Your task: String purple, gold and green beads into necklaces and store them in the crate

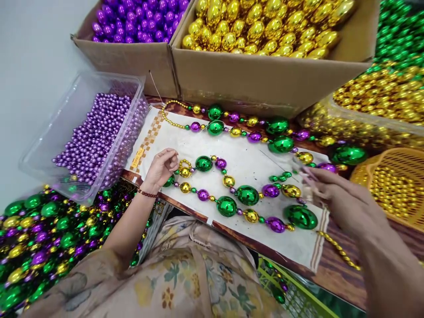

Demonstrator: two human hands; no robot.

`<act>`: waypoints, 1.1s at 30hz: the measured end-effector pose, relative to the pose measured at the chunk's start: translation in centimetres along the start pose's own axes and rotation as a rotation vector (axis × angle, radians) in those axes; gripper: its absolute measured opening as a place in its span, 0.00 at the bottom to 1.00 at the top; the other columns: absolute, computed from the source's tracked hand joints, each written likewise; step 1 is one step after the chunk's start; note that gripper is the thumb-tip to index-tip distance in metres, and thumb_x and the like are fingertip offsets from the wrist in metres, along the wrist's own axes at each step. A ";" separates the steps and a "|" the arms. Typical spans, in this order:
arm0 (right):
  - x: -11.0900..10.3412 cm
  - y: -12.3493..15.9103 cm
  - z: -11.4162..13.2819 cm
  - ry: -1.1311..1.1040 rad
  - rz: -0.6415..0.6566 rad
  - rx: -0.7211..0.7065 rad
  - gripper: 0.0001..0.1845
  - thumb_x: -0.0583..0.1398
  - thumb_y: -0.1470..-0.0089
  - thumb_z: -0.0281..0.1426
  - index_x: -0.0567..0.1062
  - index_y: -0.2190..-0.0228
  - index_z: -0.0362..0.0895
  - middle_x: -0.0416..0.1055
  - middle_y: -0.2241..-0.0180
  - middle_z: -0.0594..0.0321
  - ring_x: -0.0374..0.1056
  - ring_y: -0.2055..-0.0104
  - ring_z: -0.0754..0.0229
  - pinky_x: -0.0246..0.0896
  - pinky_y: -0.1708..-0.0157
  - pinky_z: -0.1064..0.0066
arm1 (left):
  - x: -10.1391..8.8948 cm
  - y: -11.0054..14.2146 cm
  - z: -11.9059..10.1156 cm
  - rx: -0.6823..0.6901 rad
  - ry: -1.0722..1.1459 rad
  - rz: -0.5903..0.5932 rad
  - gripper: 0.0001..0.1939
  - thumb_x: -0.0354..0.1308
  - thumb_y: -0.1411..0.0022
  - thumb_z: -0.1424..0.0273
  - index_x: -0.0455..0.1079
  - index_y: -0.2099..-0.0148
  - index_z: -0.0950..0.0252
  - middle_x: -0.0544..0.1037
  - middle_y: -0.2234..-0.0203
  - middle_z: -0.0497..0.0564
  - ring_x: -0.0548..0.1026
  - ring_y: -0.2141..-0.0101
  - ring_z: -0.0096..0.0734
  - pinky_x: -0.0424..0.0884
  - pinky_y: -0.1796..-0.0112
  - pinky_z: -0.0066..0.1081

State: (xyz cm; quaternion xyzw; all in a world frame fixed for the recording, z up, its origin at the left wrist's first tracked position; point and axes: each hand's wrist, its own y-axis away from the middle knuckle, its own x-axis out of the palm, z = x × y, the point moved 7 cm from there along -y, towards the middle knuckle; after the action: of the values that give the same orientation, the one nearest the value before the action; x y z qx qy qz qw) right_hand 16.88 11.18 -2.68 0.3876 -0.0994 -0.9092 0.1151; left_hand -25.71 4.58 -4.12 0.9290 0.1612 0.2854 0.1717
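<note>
My left hand [163,167], with a beaded bracelet [147,193] at its wrist, is pinched closed beside a bead strand [227,206] on the white cloth [185,143]. Whatever its fingertips hold is too small to make out. Large green, purple and gold beads make up that strand, with smaller beads between. My right hand [344,198] is over the cloth's right end, its fingers smeared by motion. Near its fingertips are a thin needle-like line [274,161] and several small green beads [281,176]. A second strand [254,137] lies along the far side, ending in small gold beads [172,123].
Cardboard boxes of purple beads [139,22] and gold beads [255,28] stand behind. At left is a clear bin [119,145] of small purple beads, above piled necklaces [43,238]. A yellow basket [404,159] stands right; a green crate [291,287] sits below the table edge.
</note>
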 end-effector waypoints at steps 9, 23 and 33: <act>11.6 -4.2 17.3 -0.351 0.505 -0.232 0.21 0.60 0.46 0.50 0.74 0.66 0.43 0.68 0.72 0.62 0.58 0.75 0.64 0.54 0.76 0.72 | -0.4 0.9 -0.8 0.059 -0.109 -0.023 0.13 0.72 0.48 0.67 0.73 0.69 0.68 0.70 0.80 0.43 0.64 0.82 0.16 0.59 0.79 0.21; 19.5 -6.4 21.5 -0.174 1.124 0.100 0.19 0.56 0.33 0.47 0.69 0.65 0.43 0.49 0.79 0.73 0.38 0.81 0.71 0.34 0.85 0.79 | -3.0 1.2 -2.3 0.148 -0.229 -0.150 0.17 0.72 0.49 0.60 0.71 0.70 0.67 0.70 0.82 0.43 0.65 0.82 0.18 0.61 0.80 0.21; 21.8 -5.4 22.1 -0.309 1.271 0.232 0.17 0.54 0.31 0.44 0.68 0.65 0.44 0.49 0.78 0.73 0.35 0.82 0.72 0.26 0.85 0.79 | -4.0 1.2 -2.6 0.170 -0.277 -0.128 0.15 0.70 0.45 0.61 0.72 0.69 0.66 0.71 0.81 0.44 0.67 0.82 0.19 0.63 0.79 0.22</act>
State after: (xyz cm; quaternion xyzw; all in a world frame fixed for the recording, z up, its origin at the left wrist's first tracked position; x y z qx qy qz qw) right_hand -14.61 12.13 -3.98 0.1285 -0.4211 -0.6929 0.5710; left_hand -30.11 2.55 -3.54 0.9585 0.2185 0.1282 0.1308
